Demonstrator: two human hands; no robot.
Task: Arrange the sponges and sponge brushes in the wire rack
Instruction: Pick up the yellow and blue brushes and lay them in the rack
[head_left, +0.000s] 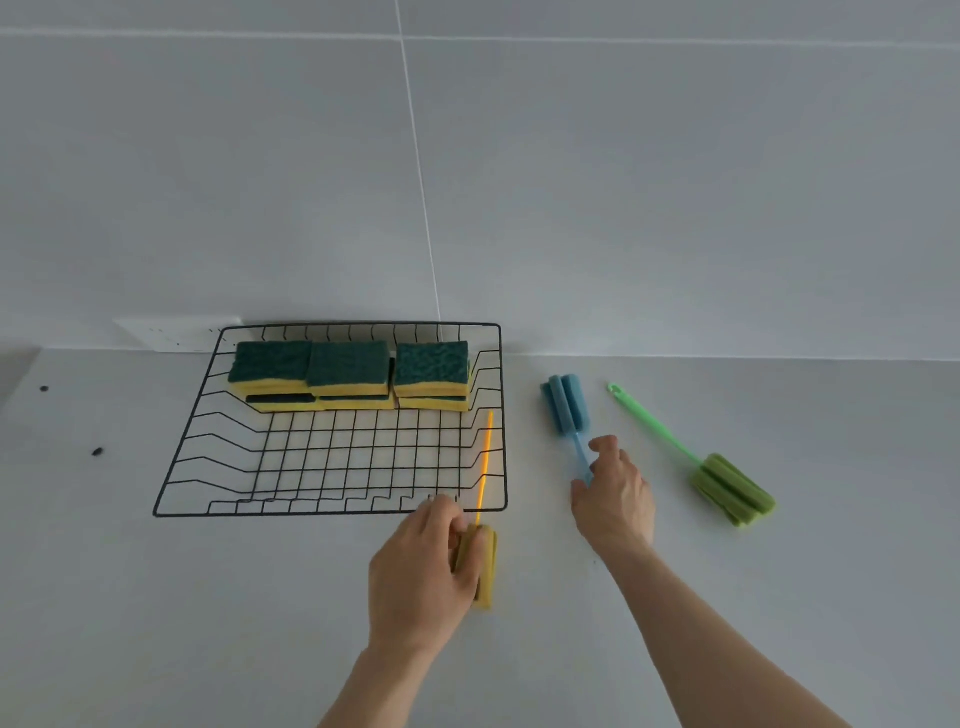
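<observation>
Two brushes are in hand, left hand clamped on the yellow brush, right hand closing round the blue brush, likely rack next.

My left hand covers part of yellow brush head. Right hand hides blue brush handle end. Both forearms cut off at bottom edge.

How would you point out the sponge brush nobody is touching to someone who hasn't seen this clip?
Start at the black wire rack against the wall and move right along the counter, past the right hand at the blue brush. The green brush lies farthest right, alone. Unlike the blue one, its sponge head points toward the person.
</observation>
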